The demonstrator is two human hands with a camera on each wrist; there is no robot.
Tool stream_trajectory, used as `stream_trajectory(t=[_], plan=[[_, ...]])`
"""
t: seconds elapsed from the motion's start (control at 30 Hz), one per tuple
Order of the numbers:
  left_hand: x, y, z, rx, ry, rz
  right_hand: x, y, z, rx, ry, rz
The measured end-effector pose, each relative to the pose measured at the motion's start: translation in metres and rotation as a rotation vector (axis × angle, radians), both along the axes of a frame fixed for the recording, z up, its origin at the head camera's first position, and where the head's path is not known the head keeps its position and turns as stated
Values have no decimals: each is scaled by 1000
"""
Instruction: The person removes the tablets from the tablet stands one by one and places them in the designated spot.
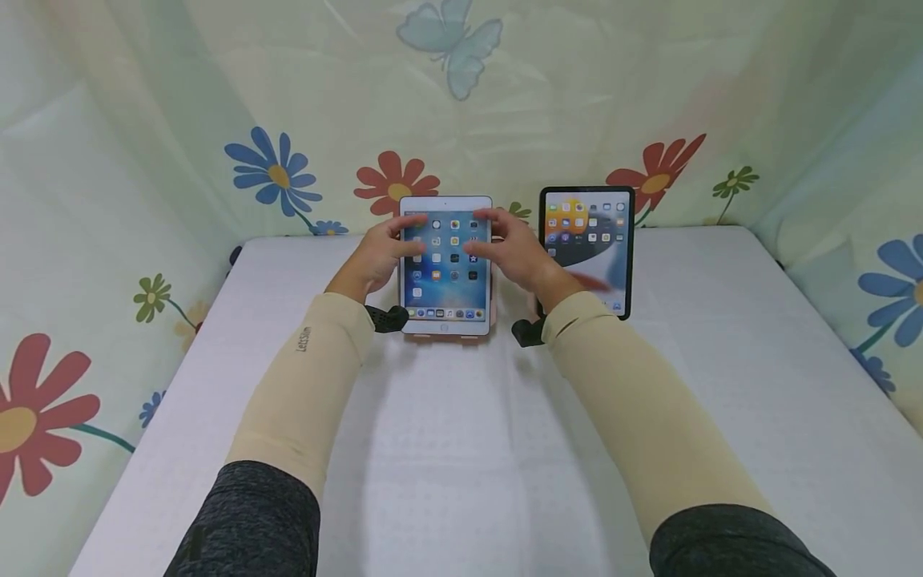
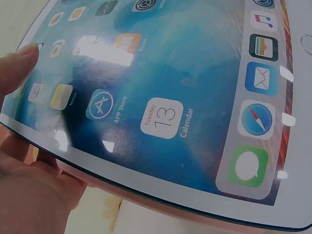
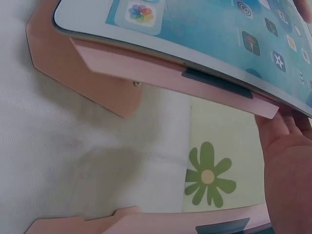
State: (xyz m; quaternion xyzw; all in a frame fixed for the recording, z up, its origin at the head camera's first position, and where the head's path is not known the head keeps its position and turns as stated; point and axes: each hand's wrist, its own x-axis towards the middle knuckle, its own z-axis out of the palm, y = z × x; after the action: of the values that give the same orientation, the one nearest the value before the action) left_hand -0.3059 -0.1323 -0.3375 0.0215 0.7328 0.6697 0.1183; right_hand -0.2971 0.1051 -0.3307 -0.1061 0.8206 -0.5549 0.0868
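Two tablets are standing on the far side of the white counter [image 1: 447, 441], and two pink stands [image 3: 161, 70] are showing. The white tablet [image 1: 445, 276] is sitting left of the black-framed tablet [image 1: 587, 216]. Two hands are gripping the white one: left hand [image 1: 371, 258] is clamping its fingers on the left edge, right hand [image 1: 525, 255] is clamping on the right.

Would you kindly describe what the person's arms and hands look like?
The left hand and right hand are bare. Beige sleeves cover the forearms, the left bearing small dark lettering; mottled dark-grey sleeves show above them. A small black device sits at each wrist.
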Motion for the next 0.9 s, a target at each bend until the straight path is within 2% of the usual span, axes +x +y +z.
stream_trajectory(t=[0.53, 0.9], plan=[[-2, 1, 2, -2, -3, 15, -2, -7, 1, -38, -7, -30], [0, -1, 10, -41, 38, 10, -1, -8, 9, -25, 6, -49]])
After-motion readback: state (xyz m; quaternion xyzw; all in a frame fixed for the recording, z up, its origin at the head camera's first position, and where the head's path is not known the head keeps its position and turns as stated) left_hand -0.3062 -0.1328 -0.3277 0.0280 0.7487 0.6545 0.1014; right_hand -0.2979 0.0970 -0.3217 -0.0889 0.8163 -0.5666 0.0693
